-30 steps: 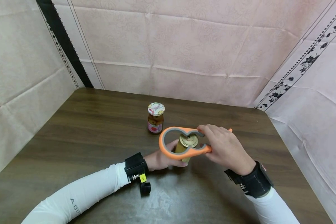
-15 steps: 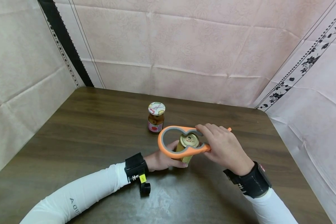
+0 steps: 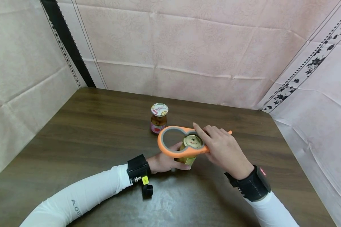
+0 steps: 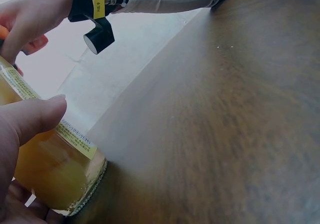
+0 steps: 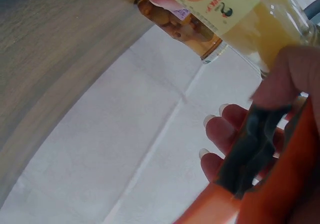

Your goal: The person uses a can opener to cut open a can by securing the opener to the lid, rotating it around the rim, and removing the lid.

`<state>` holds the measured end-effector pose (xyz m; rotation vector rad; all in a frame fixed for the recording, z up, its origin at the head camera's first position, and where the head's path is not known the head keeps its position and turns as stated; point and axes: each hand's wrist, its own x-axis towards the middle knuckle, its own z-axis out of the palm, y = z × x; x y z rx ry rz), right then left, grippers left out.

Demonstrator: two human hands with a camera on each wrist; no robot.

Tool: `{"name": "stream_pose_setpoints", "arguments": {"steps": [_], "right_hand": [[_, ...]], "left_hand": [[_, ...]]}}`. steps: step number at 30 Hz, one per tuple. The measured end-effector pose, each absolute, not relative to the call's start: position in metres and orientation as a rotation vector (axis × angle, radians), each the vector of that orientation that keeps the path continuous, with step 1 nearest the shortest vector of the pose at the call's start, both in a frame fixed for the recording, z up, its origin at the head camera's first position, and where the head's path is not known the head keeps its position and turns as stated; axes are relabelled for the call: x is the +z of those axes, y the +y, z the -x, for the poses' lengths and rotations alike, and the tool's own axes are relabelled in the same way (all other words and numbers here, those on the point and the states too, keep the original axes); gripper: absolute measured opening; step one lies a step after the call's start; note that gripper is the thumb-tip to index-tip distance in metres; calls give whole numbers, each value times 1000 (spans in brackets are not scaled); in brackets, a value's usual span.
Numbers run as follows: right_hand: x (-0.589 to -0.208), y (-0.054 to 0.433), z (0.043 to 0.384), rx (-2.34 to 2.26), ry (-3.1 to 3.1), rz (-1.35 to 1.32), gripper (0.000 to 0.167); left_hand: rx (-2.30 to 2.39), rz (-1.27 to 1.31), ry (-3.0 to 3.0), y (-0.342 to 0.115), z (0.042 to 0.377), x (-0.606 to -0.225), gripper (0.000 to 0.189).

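My left hand (image 3: 163, 163) grips a glass jar (image 4: 55, 174) of yellow contents with a gold lid (image 3: 193, 141), its thumb (image 4: 37, 116) across the label. The jar stands on the table, leaning a little. In my right hand (image 3: 225, 151) is an orange jar opener (image 3: 184, 154) with a grey lining. Its loop points left over the jar, and the notched grey edges lie on both sides of the lid. My right index finger stretches along the opener's upper arm; the right wrist view shows the thumb and other fingers around the orange handles (image 5: 210, 206).
Behind the opener's loop stands a second jar (image 3: 159, 121) with brown contents and a patterned white lid. The dark wooden table (image 3: 102, 126) ends at pale cloth walls (image 3: 187, 47) at the back and both sides.
My right hand and the opener have moved slightly left, and the opener's two arms have come closer together around the lid. The right index finger has straightened. The left hand keeps its place.
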<state>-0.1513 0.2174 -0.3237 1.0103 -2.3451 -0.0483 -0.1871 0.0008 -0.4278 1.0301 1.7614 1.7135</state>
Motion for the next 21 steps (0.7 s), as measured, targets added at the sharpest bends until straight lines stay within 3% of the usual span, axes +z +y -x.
{"name": "stream_pose_setpoints", "arguments": {"steps": [10,21], "right_hand": [[-325,214,150,-184,-2309,-978,70],[-325,212,145,-167,-2362,-909,78]], "left_hand": [[1671,-994,1793,-1,187,-427,79],[1678,-956,1780,0,186,-427,81]]}}
